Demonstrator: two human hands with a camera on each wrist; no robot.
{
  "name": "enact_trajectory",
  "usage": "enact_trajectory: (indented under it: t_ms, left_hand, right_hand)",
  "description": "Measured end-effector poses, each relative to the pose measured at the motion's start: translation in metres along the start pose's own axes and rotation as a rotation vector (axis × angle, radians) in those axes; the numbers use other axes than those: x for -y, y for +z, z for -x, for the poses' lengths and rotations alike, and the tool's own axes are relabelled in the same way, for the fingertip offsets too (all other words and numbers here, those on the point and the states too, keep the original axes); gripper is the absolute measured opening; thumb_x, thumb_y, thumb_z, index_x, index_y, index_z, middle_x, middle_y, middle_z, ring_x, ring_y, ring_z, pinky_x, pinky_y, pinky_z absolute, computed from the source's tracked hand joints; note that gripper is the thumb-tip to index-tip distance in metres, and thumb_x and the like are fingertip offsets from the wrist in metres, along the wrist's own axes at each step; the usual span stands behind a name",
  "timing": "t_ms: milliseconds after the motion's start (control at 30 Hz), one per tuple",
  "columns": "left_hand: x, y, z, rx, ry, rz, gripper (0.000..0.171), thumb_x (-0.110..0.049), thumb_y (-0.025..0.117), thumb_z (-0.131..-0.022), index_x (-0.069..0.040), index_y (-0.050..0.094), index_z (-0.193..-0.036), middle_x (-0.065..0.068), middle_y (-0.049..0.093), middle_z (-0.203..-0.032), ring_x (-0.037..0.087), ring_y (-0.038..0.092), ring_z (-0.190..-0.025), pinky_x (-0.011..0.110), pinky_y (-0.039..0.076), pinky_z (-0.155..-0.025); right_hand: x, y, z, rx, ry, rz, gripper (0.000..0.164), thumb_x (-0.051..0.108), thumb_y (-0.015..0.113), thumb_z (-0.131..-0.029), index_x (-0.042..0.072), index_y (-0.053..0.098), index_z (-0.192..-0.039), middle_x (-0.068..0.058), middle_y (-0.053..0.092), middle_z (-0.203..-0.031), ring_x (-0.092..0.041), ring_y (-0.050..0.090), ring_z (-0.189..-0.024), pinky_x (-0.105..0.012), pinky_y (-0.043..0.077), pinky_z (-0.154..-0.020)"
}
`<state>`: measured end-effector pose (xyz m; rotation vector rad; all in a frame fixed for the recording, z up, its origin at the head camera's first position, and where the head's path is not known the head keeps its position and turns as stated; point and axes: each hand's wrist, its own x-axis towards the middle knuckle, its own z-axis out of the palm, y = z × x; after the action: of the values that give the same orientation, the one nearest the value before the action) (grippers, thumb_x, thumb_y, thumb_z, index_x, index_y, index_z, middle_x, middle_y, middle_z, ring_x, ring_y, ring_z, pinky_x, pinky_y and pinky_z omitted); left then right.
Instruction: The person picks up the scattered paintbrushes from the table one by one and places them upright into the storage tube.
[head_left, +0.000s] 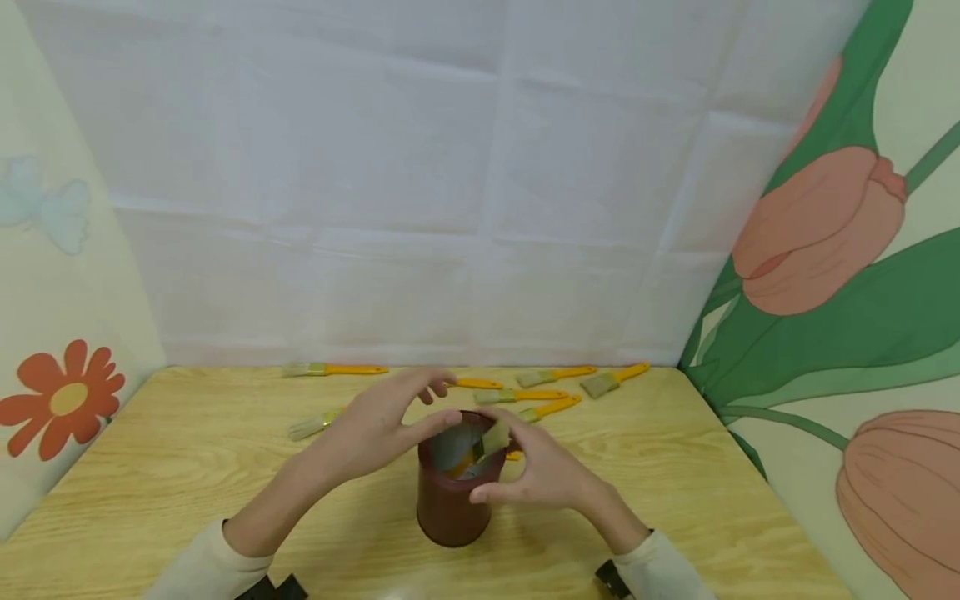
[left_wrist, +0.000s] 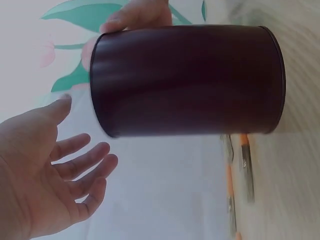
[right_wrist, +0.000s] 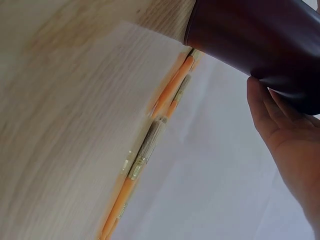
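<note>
A dark brown cylindrical cup (head_left: 453, 500) stands upright near the front middle of the wooden table. A paintbrush (head_left: 495, 437) is inside it, pale bristles near the rim and part of a yellow handle lower down. My right hand (head_left: 543, 467) holds the cup by its upper right side, thumb toward the front and fingers toward the back; in the right wrist view its fingers (right_wrist: 257, 102) lie against the wall. My left hand (head_left: 378, 425) is open with spread, loosely bent fingers beside the cup's mouth; the left wrist view shows it apart from the cup (left_wrist: 190, 80).
Several yellow-handled paintbrushes lie behind the cup, among them one brush (head_left: 617, 379) at the back right. On the left are another brush (head_left: 337, 369) at the back edge and a brush (head_left: 313, 425) partly behind my left hand. A white cloth (head_left: 420, 208) hangs behind the table (head_left: 187, 467).
</note>
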<state>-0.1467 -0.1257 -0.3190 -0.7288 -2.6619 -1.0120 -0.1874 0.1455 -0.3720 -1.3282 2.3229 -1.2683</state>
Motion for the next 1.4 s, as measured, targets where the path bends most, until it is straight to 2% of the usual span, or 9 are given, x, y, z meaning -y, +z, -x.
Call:
enact_trajectory:
  t_ms: [167, 367, 500, 633, 767, 933, 1167, 1300, 1400]
  left_hand:
    - [0.018, -0.011, -0.005, -0.010, -0.058, -0.004, 0.052, -0.062, 0.051, -0.101, -0.028, 0.055, -0.140, -0.014, 0.061, -0.119, 0.011, 0.059, -0.110, 0.047, 0.052, -0.087]
    - [0.065, -0.017, -0.008, -0.024, -0.082, -0.034, 0.050, -0.052, 0.052, -0.105, -0.017, 0.057, -0.140, -0.004, 0.064, -0.120, 0.019, 0.061, -0.108, 0.048, 0.052, -0.085]
    - [0.094, -0.015, -0.004, 0.002, -0.131, -0.211, 0.047, -0.041, 0.058, -0.105, -0.007, 0.059, -0.138, 0.010, 0.064, -0.123, 0.029, 0.064, -0.104, 0.049, 0.054, -0.079]
    - [0.117, -0.009, 0.004, 0.077, -0.224, -0.443, 0.044, -0.033, 0.066, -0.102, -0.003, 0.062, -0.133, 0.020, 0.062, -0.126, 0.036, 0.065, -0.102, 0.056, 0.053, -0.077]
    - [0.133, -0.006, 0.011, 0.131, -0.327, -0.514, 0.034, -0.029, 0.072, -0.097, -0.003, 0.066, -0.119, 0.018, 0.062, -0.113, 0.040, 0.061, -0.096, 0.064, 0.046, -0.080]
    - [0.142, -0.014, 0.018, 0.132, -0.427, -0.521, 0.026, -0.033, 0.079, -0.092, -0.009, 0.068, -0.094, 0.007, 0.058, -0.090, 0.033, 0.058, -0.081, 0.064, 0.042, -0.078]
    - [0.142, -0.033, 0.023, 0.223, -0.463, -0.428, 0.020, -0.023, 0.082, -0.089, -0.008, 0.070, -0.097, 0.002, 0.067, -0.091, 0.026, 0.061, -0.081, 0.072, 0.040, -0.083]
    - [0.144, -0.034, 0.025, 0.233, -0.455, -0.359, 0.024, -0.023, 0.082, -0.089, -0.006, 0.067, -0.098, 0.004, 0.066, -0.094, 0.025, 0.060, -0.080, 0.057, 0.048, -0.074]
    - [0.145, -0.038, 0.024, 0.231, -0.398, -0.242, 0.028, -0.021, 0.082, -0.088, -0.005, 0.064, -0.101, 0.006, 0.062, -0.095, 0.024, 0.057, -0.079, 0.046, 0.049, -0.069]
  right_hand:
    - [-0.005, -0.004, 0.001, -0.028, 0.005, -0.032, 0.088, 0.039, 0.083, -0.088, 0.026, 0.032, -0.158, 0.004, 0.054, -0.144, -0.016, 0.057, -0.123, -0.040, 0.049, -0.099]
    - [-0.007, -0.006, 0.001, -0.050, 0.026, -0.034, 0.086, 0.036, 0.084, -0.087, 0.023, 0.036, -0.157, 0.005, 0.054, -0.142, -0.015, 0.057, -0.122, -0.039, 0.049, -0.099]
    - [-0.009, -0.009, 0.003, -0.077, 0.042, -0.015, 0.087, 0.036, 0.084, -0.087, 0.017, 0.037, -0.158, 0.005, 0.055, -0.141, -0.014, 0.058, -0.121, -0.040, 0.049, -0.099]
    - [-0.014, -0.011, 0.003, -0.102, 0.062, -0.030, 0.086, 0.036, 0.084, -0.087, 0.022, 0.037, -0.158, 0.005, 0.053, -0.143, -0.015, 0.058, -0.121, -0.040, 0.049, -0.099]
    - [-0.017, -0.012, 0.004, -0.117, 0.089, -0.066, 0.082, 0.034, 0.085, -0.087, 0.030, 0.039, -0.155, 0.007, 0.052, -0.144, -0.015, 0.057, -0.122, -0.043, 0.051, -0.095]
    - [-0.016, -0.012, 0.003, -0.111, 0.091, -0.106, 0.081, 0.032, 0.084, -0.087, 0.028, 0.039, -0.155, 0.005, 0.051, -0.144, -0.017, 0.058, -0.121, -0.044, 0.053, -0.092]
    - [-0.015, -0.010, 0.000, -0.103, 0.085, -0.124, 0.082, 0.032, 0.084, -0.088, 0.028, 0.038, -0.156, 0.003, 0.051, -0.145, -0.019, 0.057, -0.123, -0.043, 0.054, -0.091]
    - [-0.015, -0.010, 0.000, -0.099, 0.085, -0.121, 0.084, 0.033, 0.083, -0.089, 0.025, 0.036, -0.158, 0.002, 0.049, -0.147, -0.020, 0.056, -0.124, -0.043, 0.054, -0.091]
    - [-0.015, -0.010, 0.001, -0.097, 0.097, -0.118, 0.086, 0.034, 0.083, -0.089, 0.024, 0.034, -0.159, 0.002, 0.047, -0.149, -0.021, 0.056, -0.125, -0.042, 0.054, -0.092]
